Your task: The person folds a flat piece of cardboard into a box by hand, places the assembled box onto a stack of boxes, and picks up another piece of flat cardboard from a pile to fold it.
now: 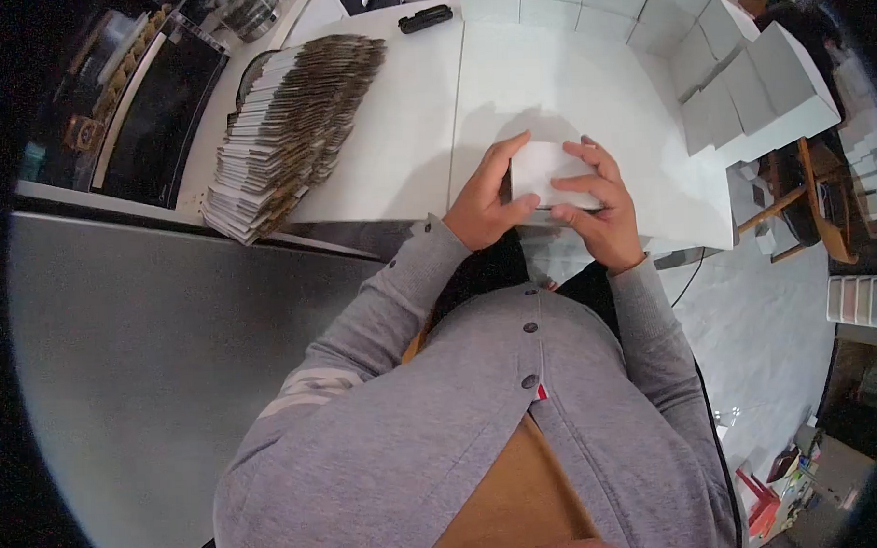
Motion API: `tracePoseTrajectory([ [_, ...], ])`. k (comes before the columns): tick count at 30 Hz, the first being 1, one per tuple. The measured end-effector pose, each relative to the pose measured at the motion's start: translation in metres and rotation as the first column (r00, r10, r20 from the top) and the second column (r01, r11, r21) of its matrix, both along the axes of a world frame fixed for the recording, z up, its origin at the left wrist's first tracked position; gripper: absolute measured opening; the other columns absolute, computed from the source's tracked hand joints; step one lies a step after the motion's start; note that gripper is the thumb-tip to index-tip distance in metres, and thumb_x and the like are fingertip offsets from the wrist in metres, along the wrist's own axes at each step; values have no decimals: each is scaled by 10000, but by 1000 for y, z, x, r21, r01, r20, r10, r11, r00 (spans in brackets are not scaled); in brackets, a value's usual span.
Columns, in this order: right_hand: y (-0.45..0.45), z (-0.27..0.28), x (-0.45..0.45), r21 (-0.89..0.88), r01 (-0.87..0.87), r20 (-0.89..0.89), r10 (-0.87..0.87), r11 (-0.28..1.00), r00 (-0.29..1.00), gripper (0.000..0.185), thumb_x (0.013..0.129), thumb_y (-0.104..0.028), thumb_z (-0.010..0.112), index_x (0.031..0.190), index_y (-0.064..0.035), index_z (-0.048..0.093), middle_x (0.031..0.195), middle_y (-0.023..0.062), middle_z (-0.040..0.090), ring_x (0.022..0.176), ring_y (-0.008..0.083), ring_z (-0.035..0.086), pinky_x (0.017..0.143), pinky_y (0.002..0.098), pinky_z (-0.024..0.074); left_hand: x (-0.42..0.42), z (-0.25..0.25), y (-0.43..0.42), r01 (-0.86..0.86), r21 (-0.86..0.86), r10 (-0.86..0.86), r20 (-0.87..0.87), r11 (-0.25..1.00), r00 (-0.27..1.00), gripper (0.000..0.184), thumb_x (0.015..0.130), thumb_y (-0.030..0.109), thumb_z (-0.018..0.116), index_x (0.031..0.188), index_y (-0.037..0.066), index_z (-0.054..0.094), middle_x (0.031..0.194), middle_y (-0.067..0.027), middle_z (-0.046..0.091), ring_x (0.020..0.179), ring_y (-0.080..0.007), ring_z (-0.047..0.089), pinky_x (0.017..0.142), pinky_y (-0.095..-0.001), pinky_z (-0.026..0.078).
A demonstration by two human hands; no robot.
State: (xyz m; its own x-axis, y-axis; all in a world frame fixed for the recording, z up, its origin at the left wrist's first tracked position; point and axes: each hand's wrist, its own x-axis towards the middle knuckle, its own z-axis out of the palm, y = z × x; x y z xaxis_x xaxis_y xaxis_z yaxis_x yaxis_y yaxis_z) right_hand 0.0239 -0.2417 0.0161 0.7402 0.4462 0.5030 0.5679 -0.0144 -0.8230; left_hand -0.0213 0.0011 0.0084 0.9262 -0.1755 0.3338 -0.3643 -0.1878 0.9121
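A small white box (539, 169) is between my two hands near the front edge of the white table (586, 85). My left hand (492, 197) grips its left side, with the thumb at the near edge and a finger along the far left corner. My right hand (602, 205) holds the right side, its fingers bent over the top and its thumb at the near edge. The underside of the box is hidden from me.
A long stack of folded flat cardboard (307, 114) lies on the left. White boxes (751, 89) line the back and right edges. A black object (426, 19) lies at the back. A wooden chair (822, 203) stands at right, and a grey cabinet front (190, 360) at left.
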Motion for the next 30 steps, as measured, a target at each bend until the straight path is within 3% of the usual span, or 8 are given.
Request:
tracePoseTrajectory([
  [7,-7,0,3,-57,-38,86,43,998,995,512,797,-118,958,1286,-122,807,1671,158,538,1640,430,363,1337,532,329,-2,2,-4,-35,15,35,-2,999,999,902,938,234,840,1692,-2,404,1651,-211,477,1473,-345,521,1242,-433,419],
  [12,-9,16,-10,62,67,-176,-56,996,983,854,758,-87,972,1543,-111,638,1697,173,503,1627,431,388,1342,530,323,-7,13,-3,6,103,-4,-17,995,1000,929,936,258,865,1697,-2,399,1649,-208,486,1489,-337,510,1254,-431,416],
  [16,-25,0,-4,175,-56,-426,127,983,896,1164,701,-20,996,1702,-63,403,1715,204,465,1596,398,429,1342,512,338,-5,11,-4,-2,138,6,-26,990,1000,920,971,296,847,1707,7,378,1646,-213,491,1492,-365,504,1276,-455,401],
  [21,-24,11,18,176,70,-408,8,982,913,1231,671,80,968,1731,-42,353,1743,192,438,1595,357,439,1336,487,352,14,-26,-1,-40,-360,32,-28,932,999,815,1058,250,744,1726,19,338,1641,-217,498,1491,-365,510,1292,-473,387],
  [23,-25,33,41,143,234,-270,-189,962,944,1173,714,85,934,1730,-37,360,1740,196,440,1580,361,454,1332,476,359,18,-23,3,-49,-445,14,-83,894,996,775,1075,231,710,1722,20,339,1637,-217,502,1489,-359,513,1293,-474,386],
  [26,-29,87,90,250,307,-366,-204,918,908,988,903,38,859,1741,-15,339,1707,200,475,1429,286,576,1160,357,506,19,-17,9,-112,-668,-73,-243,736,967,659,1126,174,608,1709,22,342,1622,-219,512,1483,-341,524,1296,-475,382],
  [29,-23,165,164,212,447,-23,-453,869,891,897,996,-113,842,1732,24,347,1592,194,577,1252,261,657,1054,305,537,21,-16,9,-82,-597,-68,-224,798,972,632,1096,84,570,1690,20,360,1613,-222,520,1494,-330,518,1307,-477,379],
  [30,-25,178,190,277,375,6,-392,885,920,907,996,-143,852,1729,32,348,1586,206,579,1274,274,651,1067,313,535,21,-17,8,-70,-557,-66,-220,828,973,625,1082,38,550,1680,19,369,1609,-223,524,1500,-324,515,1313,-479,378],
])
